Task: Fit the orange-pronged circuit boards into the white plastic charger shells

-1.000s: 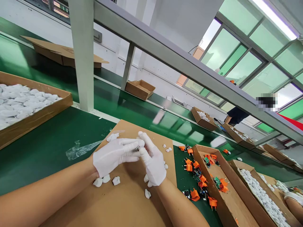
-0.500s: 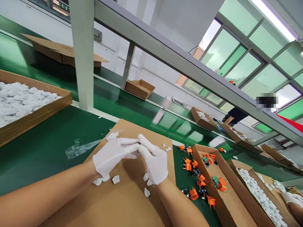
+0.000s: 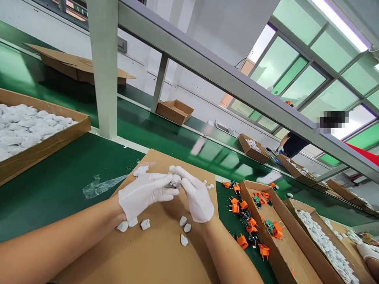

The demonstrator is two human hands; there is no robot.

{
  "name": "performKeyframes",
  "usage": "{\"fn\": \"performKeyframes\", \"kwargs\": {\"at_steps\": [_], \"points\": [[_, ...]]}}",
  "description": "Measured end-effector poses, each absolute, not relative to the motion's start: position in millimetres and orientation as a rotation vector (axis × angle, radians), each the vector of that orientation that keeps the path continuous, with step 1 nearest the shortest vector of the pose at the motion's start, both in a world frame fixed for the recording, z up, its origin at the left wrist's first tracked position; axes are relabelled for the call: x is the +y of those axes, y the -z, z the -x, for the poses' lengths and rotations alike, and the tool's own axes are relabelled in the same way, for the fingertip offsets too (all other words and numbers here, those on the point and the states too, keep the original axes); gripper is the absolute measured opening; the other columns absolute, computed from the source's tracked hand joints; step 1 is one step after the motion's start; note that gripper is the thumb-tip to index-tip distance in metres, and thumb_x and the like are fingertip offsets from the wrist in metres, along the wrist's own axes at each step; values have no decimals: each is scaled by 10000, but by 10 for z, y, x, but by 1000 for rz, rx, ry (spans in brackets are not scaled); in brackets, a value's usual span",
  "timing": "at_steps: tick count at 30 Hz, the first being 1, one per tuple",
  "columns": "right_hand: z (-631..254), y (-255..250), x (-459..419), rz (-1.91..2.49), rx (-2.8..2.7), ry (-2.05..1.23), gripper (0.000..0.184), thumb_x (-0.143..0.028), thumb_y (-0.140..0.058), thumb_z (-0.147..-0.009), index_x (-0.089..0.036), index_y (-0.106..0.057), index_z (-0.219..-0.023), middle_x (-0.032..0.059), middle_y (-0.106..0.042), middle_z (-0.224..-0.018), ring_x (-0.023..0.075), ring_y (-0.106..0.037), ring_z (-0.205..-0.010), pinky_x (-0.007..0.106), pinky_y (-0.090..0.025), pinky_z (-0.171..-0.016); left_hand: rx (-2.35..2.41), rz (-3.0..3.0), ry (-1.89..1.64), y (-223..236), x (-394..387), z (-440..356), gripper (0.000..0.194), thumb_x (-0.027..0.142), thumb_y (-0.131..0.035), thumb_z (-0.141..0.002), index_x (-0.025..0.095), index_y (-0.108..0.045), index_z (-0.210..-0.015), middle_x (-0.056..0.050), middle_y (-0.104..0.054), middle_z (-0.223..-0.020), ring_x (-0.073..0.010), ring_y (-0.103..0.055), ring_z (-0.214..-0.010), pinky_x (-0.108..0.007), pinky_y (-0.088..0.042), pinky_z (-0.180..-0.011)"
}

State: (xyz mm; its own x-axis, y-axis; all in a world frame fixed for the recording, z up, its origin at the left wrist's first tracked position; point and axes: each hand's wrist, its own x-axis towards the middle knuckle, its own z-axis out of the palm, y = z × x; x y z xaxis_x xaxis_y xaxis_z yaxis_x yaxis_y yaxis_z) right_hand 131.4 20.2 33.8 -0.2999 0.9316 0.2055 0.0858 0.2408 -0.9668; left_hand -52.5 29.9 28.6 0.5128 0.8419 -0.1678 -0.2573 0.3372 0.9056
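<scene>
My left hand (image 3: 148, 194), in a white glove, is closed with its fingertips around a small white piece (image 3: 175, 181) that shows a dark, shiny part. My right hand (image 3: 196, 196), gloved too, presses its fingertips to the same piece from the right; fingers cover most of it. Both hands are over a brown cardboard sheet (image 3: 142, 252). Small white pieces lie on the sheet: one (image 3: 145, 224) in front of my left hand, another (image 3: 184, 240) below my right hand, and a white clump (image 3: 141, 170) behind the left fingers.
A carton (image 3: 71, 132) of white pieces stands left, near a clear plastic scrap (image 3: 100, 186). Orange plugs with circuit boards (image 3: 242, 241) lie right, beside a long carton (image 3: 296, 252). A green belt (image 3: 177, 136) runs behind. A co-worker's gloved hand (image 3: 368, 251) is at the right edge.
My right hand has shifted slightly right and its fingers have spread, so the small piece now shows. Behind, an orange plug and a white piece have moved slightly left on the belt.
</scene>
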Motion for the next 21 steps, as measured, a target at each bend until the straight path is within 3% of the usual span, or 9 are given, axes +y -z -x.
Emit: {"fn": "performKeyframes", "kwargs": {"at_steps": [3,8,10,13,16,21], "points": [[-1345,-360,242,915,-1523,-1258,398,-511,-675,-903,-314,-724,-1246,18,-684,-1346,261,-657,-1217,433,-537,-1050,669,-893,-754,-253,249,483,258,514,-714,-842,287,-760,-956,-24,-718,-1090,-233,-661,-1077,-274,-531,-866],[-1212,-275,158,1018,-1402,-1142,302,-505,-695,-882,-286,-813,-1053,20,-783,-1126,219,-729,-936,364,-606,-884,767,-918,-774,-202,259,477,266,532,-777,-773,291,-753,-885,-24,-742,-1008,-272,-707,-982,-320,-562,-840],[-1178,-249,144,1002,-1370,-1132,326,-527,-681,-890,-285,-809,-1067,23,-773,-1161,215,-728,-955,350,-607,-882,760,-935,-762,-200,274,485,264,524,-780,-768,280,-754,-865,-34,-743,-996,-286,-709,-994,-334,-565,-858],[-1205,-245,159,876,-1438,-1212,433,-589,-604,-926,-278,-765,-1182,40,-719,-1289,240,-687,-1140,389,-566,-1003,721,-902,-775,-226,270,495,251,514,-750,-805,281,-768,-897,-33,-743,-1068,-275,-693,-1072,-328,-548,-914],[-1270,-265,172,845,-1512,-1269,425,-519,-681,-902,-323,-705,-1278,14,-673,-1365,253,-617,-1274,427,-503,-1100,711,-856,-770,-255,244,497,258,527,-732,-826,286,-775,-907,-32,-758,-1047,-247,-693,-1069,-311,-541,-919],[-1258,-289,141,990,-1481,-1220,296,-421,-703,-901,-338,-756,-1179,-22,-724,-1277,231,-686,-1160,405,-550,-1047,755,-913,-786,-221,254,502,291,547,-767,-789,275,-768,-894,-34,-761,-1018,-232,-723,-950,-319,-570,-878]]}}
